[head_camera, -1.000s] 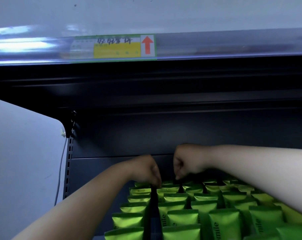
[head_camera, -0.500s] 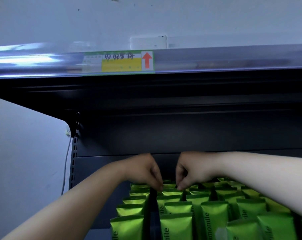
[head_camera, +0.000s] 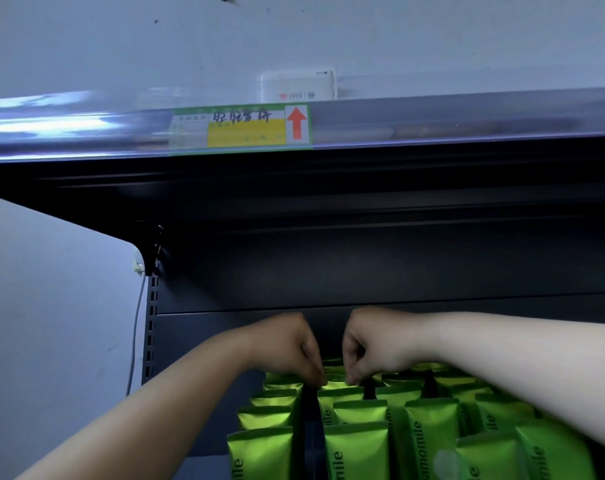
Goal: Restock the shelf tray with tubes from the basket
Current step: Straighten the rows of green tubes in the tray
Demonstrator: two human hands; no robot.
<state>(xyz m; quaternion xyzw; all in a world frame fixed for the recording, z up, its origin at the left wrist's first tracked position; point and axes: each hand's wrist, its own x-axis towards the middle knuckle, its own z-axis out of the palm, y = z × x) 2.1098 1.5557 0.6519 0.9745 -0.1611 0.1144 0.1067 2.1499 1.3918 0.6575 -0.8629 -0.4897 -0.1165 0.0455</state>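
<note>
Shiny green tubes (head_camera: 359, 445) stand upright in rows in the shelf tray, split by black dividers (head_camera: 308, 420). My left hand (head_camera: 287, 348) and my right hand (head_camera: 373, 344) reach in side by side to the back of the second row. Their curled fingers pinch the flat top edge of one green tube (head_camera: 335, 385), the left hand at its left corner and the right hand at its right corner. My right forearm hides part of the rows on the right. The basket is out of view.
The upper shelf's front rail with a yellow price label (head_camera: 242, 128) hangs low over the tray. A white box (head_camera: 297, 85) sits on that shelf. A perforated upright (head_camera: 151, 323), a white cable (head_camera: 134, 341) and a pale side panel (head_camera: 51, 323) bound the left.
Both hands have dropped from just above the rows onto the back tube's top edge and drawn closer together. The view has tilted, showing more of the upper shelf.
</note>
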